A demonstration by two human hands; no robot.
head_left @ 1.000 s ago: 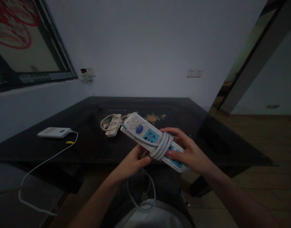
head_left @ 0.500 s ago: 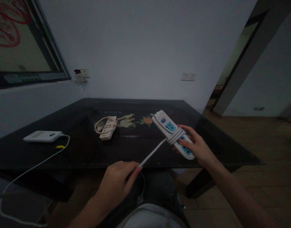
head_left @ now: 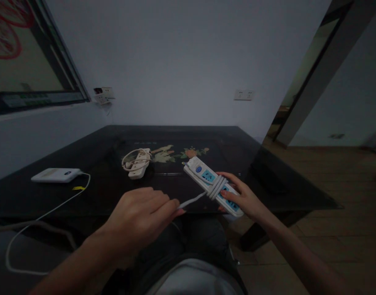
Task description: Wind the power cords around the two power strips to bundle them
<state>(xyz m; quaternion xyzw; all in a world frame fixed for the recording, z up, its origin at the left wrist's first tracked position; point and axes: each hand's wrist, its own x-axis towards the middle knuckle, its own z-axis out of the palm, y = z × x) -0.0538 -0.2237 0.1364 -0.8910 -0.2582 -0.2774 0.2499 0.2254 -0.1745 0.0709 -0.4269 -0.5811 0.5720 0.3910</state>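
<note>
A dark, smooth top with a faint gloss is shown by the bench [head_left: 96, 164]; flat, printed-looking flowers [head_left: 163, 155] are seen in it toward the far edge. Over the near edge, hard white plastic is seen in the held power strip [head_left: 194, 164], its socket panels [head_left: 208, 176] finished in blue. It is wrapped by a smooth, rubbery-looking cord [head_left: 217, 186]. By the left edge, a white device [head_left: 54, 175] is cased in smooth plastic. Beyond the far edge, the wall [head_left: 175, 61] is finished matt. Past the near right corner, wood-like planks are shown on the floor [head_left: 329, 229].
</note>
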